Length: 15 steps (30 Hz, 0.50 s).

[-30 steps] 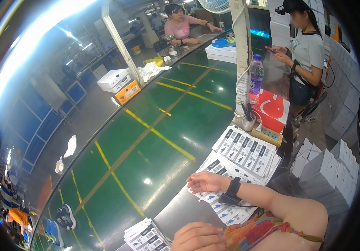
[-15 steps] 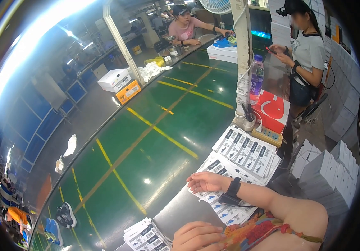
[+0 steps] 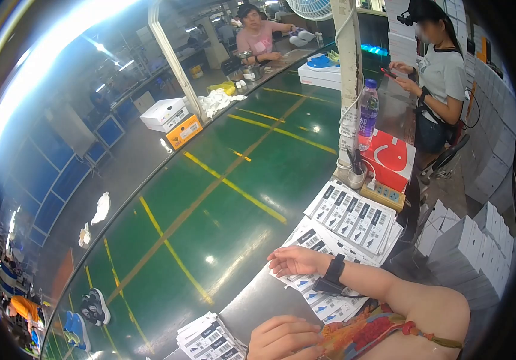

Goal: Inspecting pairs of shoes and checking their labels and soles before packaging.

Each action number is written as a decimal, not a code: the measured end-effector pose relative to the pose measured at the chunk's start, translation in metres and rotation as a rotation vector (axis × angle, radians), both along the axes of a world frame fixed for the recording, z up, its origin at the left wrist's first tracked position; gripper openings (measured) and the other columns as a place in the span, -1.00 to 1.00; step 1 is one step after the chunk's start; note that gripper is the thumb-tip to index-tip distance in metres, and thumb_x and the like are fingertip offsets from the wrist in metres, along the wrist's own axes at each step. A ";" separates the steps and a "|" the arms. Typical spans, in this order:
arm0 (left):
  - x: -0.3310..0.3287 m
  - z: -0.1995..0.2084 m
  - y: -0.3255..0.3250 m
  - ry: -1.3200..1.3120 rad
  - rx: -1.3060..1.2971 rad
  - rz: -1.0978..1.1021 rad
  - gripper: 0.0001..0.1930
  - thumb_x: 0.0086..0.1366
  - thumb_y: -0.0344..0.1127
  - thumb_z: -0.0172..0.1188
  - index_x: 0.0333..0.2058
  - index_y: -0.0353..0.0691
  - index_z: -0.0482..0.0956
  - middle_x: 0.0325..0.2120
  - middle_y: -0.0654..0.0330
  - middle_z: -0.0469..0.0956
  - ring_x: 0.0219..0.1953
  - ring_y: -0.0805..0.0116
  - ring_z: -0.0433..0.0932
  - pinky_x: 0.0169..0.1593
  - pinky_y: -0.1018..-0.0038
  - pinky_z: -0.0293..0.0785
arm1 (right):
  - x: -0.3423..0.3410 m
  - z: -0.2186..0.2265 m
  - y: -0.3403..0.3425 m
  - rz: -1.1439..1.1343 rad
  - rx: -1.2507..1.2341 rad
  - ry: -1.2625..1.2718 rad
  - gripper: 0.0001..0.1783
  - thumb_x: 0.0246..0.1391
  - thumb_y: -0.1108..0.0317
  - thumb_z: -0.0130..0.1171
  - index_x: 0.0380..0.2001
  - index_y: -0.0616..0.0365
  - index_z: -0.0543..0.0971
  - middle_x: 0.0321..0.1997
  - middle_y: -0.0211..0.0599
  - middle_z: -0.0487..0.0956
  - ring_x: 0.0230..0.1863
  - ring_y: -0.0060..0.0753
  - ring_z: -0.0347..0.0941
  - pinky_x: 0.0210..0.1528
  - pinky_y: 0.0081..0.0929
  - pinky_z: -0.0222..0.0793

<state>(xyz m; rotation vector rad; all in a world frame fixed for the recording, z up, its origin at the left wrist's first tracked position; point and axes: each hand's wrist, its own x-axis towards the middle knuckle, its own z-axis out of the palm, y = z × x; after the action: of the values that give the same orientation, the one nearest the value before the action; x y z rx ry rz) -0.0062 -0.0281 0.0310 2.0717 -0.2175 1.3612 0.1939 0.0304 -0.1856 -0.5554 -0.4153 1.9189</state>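
My right hand rests on sheets of printed labels, palm turned partly up. Its fingers are loosely curled and apart, with nothing in them. A black band circles that wrist, joined to a small black box with a cable. My left hand is at the lower edge, back upward, fingers slightly bent and apart. Its fingertips meet a multicoloured patterned cloth in front of me. A smaller stack of label sheets lies just left of it.
A green conveyor belt with yellow lines runs past; dark shoes and blue shoes ride at left. A bottle, red box and socket strip stand by a post. Two people work beyond.
The co-worker in pink has moved a hand off the shoes on the white box and now holds pale shoes up. Belt lines have shifted slightly. My hands stay almost still.
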 end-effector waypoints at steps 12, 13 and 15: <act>-0.026 -0.001 -0.007 -0.015 -0.003 0.029 -0.89 0.15 -0.37 0.14 -0.47 -0.29 0.49 -0.58 0.10 0.57 -0.54 0.17 0.58 -0.43 0.34 0.48 | -0.024 0.007 -0.002 0.012 0.006 -0.015 -0.74 0.33 0.31 -0.15 -0.10 0.26 0.42 -0.17 -0.15 0.55 -0.13 -0.29 0.54 -0.06 -0.36 0.54; -0.035 -0.001 -0.007 -0.009 -0.005 0.029 -0.89 0.15 -0.38 0.14 -0.47 -0.29 0.50 -0.58 0.10 0.57 -0.53 0.17 0.58 -0.43 0.34 0.48 | -0.032 0.007 -0.004 0.015 0.000 -0.020 -0.74 0.33 0.31 -0.15 -0.10 0.26 0.42 -0.17 -0.15 0.55 -0.13 -0.30 0.54 -0.06 -0.36 0.54; -0.054 -0.023 -0.002 -0.018 0.003 0.009 -0.90 0.15 -0.38 0.15 -0.47 -0.29 0.50 -0.58 0.10 0.57 -0.53 0.17 0.58 -0.43 0.34 0.48 | -0.048 -0.014 0.000 0.000 0.015 -0.024 -0.74 0.33 0.31 -0.15 -0.10 0.26 0.42 -0.17 -0.15 0.55 -0.13 -0.30 0.54 -0.06 -0.36 0.54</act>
<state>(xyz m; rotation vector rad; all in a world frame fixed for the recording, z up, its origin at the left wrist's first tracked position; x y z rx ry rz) -0.0602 -0.0301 0.0082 2.0657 -0.2181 1.3867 0.1462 0.0309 -0.1994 -0.5698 -0.4443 1.9089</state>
